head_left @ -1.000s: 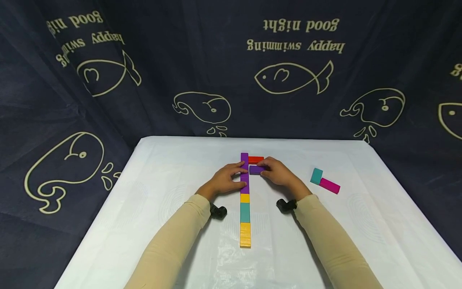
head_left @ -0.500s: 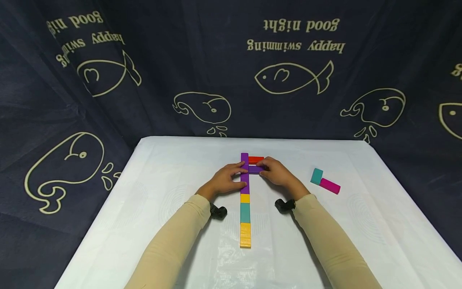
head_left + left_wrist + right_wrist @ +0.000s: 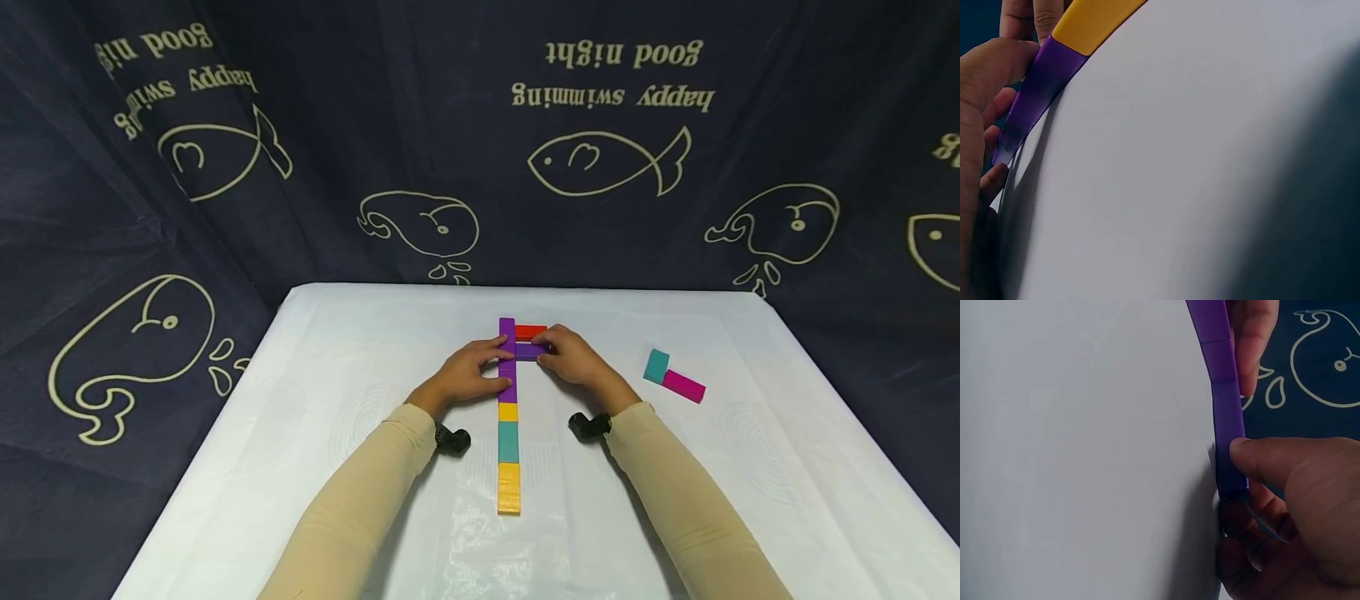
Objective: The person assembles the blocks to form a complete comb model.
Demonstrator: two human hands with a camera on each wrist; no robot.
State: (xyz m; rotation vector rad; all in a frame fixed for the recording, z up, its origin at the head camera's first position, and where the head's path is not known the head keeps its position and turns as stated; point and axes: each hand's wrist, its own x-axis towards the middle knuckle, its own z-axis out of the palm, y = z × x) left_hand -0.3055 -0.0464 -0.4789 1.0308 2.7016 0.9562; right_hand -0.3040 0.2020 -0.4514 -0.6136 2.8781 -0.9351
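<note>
A straight row of blocks runs away from me, with purple blocks (image 3: 507,329) at its far part. The fingertips and thumb of my left hand (image 3: 468,372) rest spread along the left of these purple blocks. My right hand (image 3: 576,357) pinches a darker purple block (image 3: 528,352) that lies crosswise; in the right wrist view its inner end meets the purple row. Just beyond it a red block (image 3: 531,332) also juts right from the row, with a narrow gap between the two. The left wrist view shows my thumb against a purple block (image 3: 1047,75) beside a yellow one (image 3: 1094,25).
Nearer to me the row continues with a small yellow block (image 3: 507,412), a teal block (image 3: 508,442) and a longer yellow block (image 3: 509,489). Over to the right, a teal block (image 3: 656,365) and a magenta block (image 3: 684,386) lie touching on the white tabletop (image 3: 637,533).
The darker purple block has slid a little left in my right hand, closing the gap to the row. My left hand has stayed in place.
</note>
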